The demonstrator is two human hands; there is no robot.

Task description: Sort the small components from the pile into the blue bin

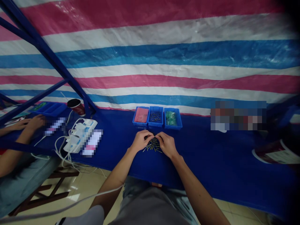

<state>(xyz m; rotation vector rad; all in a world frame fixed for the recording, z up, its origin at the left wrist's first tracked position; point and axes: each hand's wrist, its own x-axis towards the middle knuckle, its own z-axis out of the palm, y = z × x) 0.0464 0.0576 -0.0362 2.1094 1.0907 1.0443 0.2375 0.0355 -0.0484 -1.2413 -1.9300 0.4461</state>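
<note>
My left hand [141,140] and my right hand [167,144] meet over a loose pile of thin metal screws or nails [152,146] on the blue table. Both hands are closed, thumbs and fingers pinched together with the fingertips almost touching. Whatever sits between them is too small to make out. Just behind stand three small blue bins: one with a flat pink stack [141,115], the middle one with dark screw-like pieces [155,117], the right one with green pieces [171,118].
To the left lie a white power strip [81,136] with cables and a blurred-out phone [92,143]. A dark red cup [77,107] stands behind them. Another person's hands [32,123] work beyond a blue frame bar [51,62]. A second cup [276,151] is at right.
</note>
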